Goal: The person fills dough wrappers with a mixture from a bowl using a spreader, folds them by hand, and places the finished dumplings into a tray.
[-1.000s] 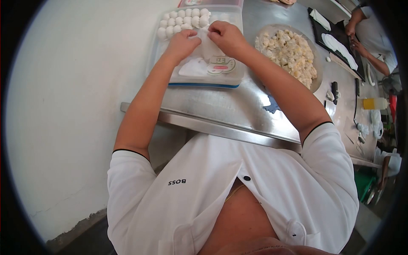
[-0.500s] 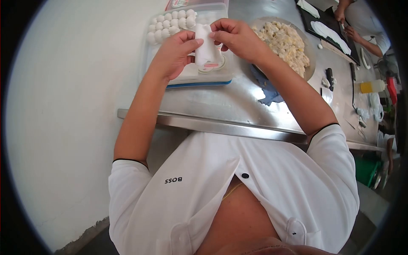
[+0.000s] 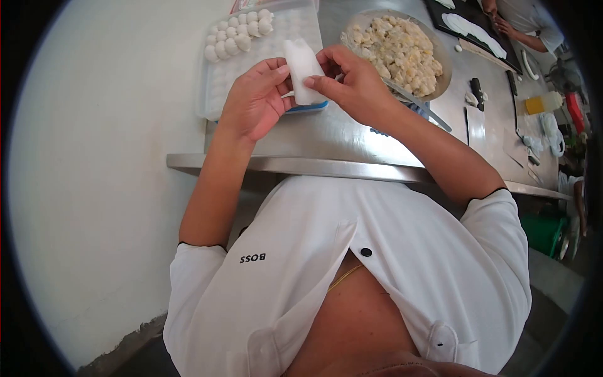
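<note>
Between my hands is a smooth white dough wrapper (image 3: 304, 74), or a small stack of them, standing tall and slightly curved. My left hand (image 3: 259, 97) holds its left edge, thumb along the side and palm turned up. My right hand (image 3: 352, 81) grips the right side, with the thumb pressed on the front face and the other fingers behind. Just beyond them lies a clear plastic tray (image 3: 292, 28) with a blue lower edge. Rows of small white dumplings (image 3: 231, 45) sit in its far left part.
Right of the tray stands a wide metal bowl (image 3: 448, 66) of chunky pale filling (image 3: 402, 55), a flat metal blade (image 3: 422, 108) across its near side. Farther right are a black-handled scraper (image 3: 476, 116), a bottle of yellow liquid (image 3: 543, 103) and a black board (image 3: 433, 9) with white wrappers, near another person's hands (image 3: 499, 22).
My hands and the wrapper have come nearer to my body, off the tray's middle. My right thumb now lies lower on the wrapper. The view has shifted, and the metal blade by the bowl shows.
</note>
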Demonstrator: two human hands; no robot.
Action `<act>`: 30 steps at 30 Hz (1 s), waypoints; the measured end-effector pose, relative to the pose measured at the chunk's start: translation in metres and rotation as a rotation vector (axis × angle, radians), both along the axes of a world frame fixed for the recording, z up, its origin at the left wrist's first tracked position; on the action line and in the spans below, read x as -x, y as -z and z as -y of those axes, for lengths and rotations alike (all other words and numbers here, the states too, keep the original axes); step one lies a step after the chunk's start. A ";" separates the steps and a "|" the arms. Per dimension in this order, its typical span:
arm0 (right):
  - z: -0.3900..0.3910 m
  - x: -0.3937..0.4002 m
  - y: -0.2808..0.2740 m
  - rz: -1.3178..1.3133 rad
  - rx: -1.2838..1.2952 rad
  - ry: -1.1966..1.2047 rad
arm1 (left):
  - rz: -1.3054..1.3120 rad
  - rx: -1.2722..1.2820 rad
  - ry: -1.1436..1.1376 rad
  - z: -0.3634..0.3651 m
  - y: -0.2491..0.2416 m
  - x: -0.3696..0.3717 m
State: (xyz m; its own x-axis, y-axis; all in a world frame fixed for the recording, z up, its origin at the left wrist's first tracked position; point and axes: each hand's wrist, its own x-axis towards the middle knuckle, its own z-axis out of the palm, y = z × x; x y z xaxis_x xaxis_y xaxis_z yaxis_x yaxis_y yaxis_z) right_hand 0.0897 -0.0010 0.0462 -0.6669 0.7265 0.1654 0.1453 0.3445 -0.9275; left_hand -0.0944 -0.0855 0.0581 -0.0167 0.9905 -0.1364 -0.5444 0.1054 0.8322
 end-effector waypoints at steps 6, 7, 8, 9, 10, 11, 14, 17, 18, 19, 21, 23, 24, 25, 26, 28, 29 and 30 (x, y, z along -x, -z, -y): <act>0.004 -0.022 -0.001 -0.010 -0.029 -0.042 | 0.033 -0.015 0.101 0.009 -0.003 -0.016; 0.004 -0.025 0.001 -0.016 -0.031 -0.049 | -0.003 -0.003 0.072 0.010 0.001 -0.019; 0.006 -0.027 0.005 -0.029 -0.044 -0.018 | -0.042 0.010 0.043 0.010 0.004 -0.021; 0.007 -0.028 0.009 -0.044 -0.055 0.012 | -0.051 0.010 0.036 0.011 0.005 -0.026; 0.006 -0.028 0.015 -0.053 -0.054 0.005 | -0.093 0.036 -0.016 0.012 0.007 -0.032; 0.006 -0.028 0.021 -0.093 -0.043 0.031 | -0.134 0.062 -0.066 0.013 0.008 -0.038; 0.004 -0.031 0.027 -0.084 -0.027 0.033 | -0.179 0.091 -0.115 0.011 0.010 -0.046; 0.005 -0.030 0.029 -0.062 -0.007 -0.024 | -0.157 0.075 -0.134 0.008 0.018 -0.047; 0.005 -0.030 0.030 -0.088 0.010 -0.059 | -0.164 0.078 -0.134 0.007 0.018 -0.048; 0.005 -0.031 0.031 -0.094 0.016 -0.058 | -0.168 0.076 -0.131 0.008 0.017 -0.050; 0.003 -0.032 0.032 -0.067 0.006 -0.081 | -0.178 0.080 -0.126 0.009 0.017 -0.053; 0.004 -0.033 0.027 -0.072 0.031 -0.095 | -0.221 0.054 -0.151 0.010 0.015 -0.054; 0.004 -0.034 0.025 -0.069 0.048 -0.109 | -0.227 0.060 -0.147 0.011 0.015 -0.054; 0.003 -0.034 0.023 -0.073 0.054 -0.107 | -0.225 0.049 -0.152 0.011 0.014 -0.054; 0.003 -0.035 0.023 -0.070 0.095 -0.124 | -0.222 0.038 -0.157 0.012 0.015 -0.054; 0.001 -0.034 0.026 -0.069 0.140 -0.141 | -0.219 0.029 -0.140 0.013 0.015 -0.052; 0.000 -0.033 0.029 -0.095 0.202 -0.160 | -0.215 0.015 -0.125 0.014 0.015 -0.050; 0.000 -0.032 0.031 -0.121 0.264 -0.178 | -0.217 0.020 -0.124 0.014 0.015 -0.049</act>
State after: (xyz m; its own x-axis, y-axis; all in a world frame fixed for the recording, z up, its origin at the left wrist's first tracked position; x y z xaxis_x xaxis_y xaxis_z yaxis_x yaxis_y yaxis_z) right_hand 0.1215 -0.0009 0.0154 -0.7744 0.6285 0.0728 -0.0122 0.1002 -0.9949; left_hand -0.0451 -0.0996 0.0429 -0.1689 0.9763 -0.1356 -0.3632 0.0662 0.9293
